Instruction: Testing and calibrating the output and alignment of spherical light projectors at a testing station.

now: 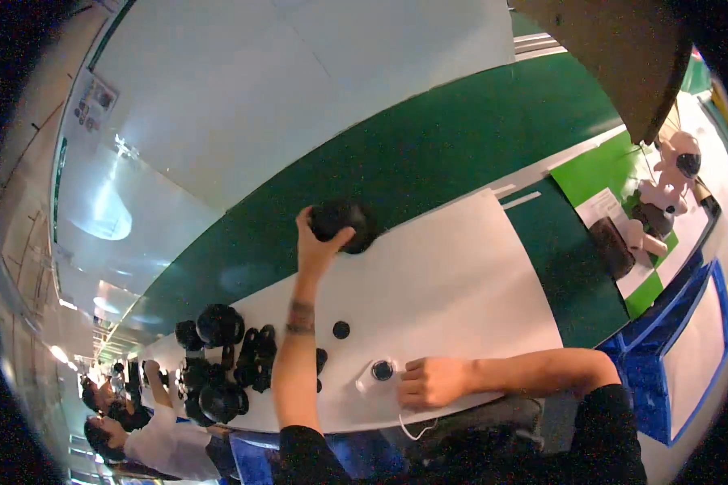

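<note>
My left hand (317,249) reaches out over the table's far edge, thumb and fingers wrapped round a bulky black rounded object (349,225). The kind of that object cannot be made out. Resting on the white table top, my right hand (435,382) has its fingers curled in, and what is under them, if anything, is hidden. Just left of it lies a small white device (378,375) with a dark round top. A white cable (416,430) loops below this hand at the near edge. Between my arms sits a small black disc (341,330).
Several black rounded parts (221,325) crowd the table left of my left forearm. Co-workers (141,436) sit farther left. On the right, pinkish figures (678,166) stand on a green sheet (594,174), near a blue-framed bin (687,352). A green strip (437,137) runs behind the white surface (461,275).
</note>
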{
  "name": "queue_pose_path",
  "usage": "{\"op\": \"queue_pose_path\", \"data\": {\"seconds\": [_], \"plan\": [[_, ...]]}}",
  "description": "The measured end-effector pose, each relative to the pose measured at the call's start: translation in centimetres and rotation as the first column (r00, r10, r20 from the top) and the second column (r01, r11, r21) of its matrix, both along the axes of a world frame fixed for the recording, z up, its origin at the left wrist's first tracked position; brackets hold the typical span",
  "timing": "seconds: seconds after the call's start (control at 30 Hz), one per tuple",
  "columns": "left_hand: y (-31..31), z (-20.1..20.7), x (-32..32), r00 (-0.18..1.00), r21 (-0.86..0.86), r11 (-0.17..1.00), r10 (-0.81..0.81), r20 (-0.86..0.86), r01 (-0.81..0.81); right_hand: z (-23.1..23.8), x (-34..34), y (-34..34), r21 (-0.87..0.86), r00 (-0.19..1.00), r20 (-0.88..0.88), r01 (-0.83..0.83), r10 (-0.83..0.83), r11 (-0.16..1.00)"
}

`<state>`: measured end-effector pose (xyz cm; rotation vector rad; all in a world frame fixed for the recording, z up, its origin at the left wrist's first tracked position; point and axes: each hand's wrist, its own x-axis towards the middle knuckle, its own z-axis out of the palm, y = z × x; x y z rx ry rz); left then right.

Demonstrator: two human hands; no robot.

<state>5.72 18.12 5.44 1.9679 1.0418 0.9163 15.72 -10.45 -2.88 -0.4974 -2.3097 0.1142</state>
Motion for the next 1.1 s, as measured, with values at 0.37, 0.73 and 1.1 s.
{"op": "queue_pose_path", "data": {"seconds": [0.37, 0.73, 1.1], "plan": [[7.2, -3.1, -2.4, 0.968, 0.374, 0.900, 0.250, -0.029, -0.221, 1.1, -0.4, 0.8, -0.111, 0.998, -0.048, 0.030, -0.035, 0.993], [-12.6, 0.5, -24.5, 0.792, 0.659, 0.597, 0.610, -0.003, -0.457, 2.6, -1.5, 1.5, -0.157, 0.998, -0.060, -0.016, 0.007, 0.987], [-32.3, -9.1, -35.2, 0.439, 0.506, 0.347, 0.896, 0.070, -0.789, 0.8, -2.4, 0.6, -0.314, 0.990, 0.087, 0.137, -0.115, 0.940]]}}
